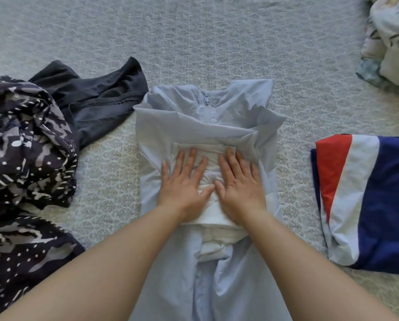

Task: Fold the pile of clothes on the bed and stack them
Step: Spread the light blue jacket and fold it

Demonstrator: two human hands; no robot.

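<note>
L hand (182, 181) & R hand (240, 181) lay flat, fingers spread, pressing white fold on pale-blue jacket (205, 126), mid bed (194, 31).

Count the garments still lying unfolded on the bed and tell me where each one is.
2, both left of the light blue jacket being pressed flat: a dark grey garment at upper left, and a black-and-white patterned garment at far left. The patterned heap may hold more than one piece.

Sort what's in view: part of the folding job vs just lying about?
Job: light blue zip jacket under the left hand and right hand; folded red, white and navy garment; unfolded patterned clothes; dark garment.

Lying about: floral bedding; bedspread.
</note>
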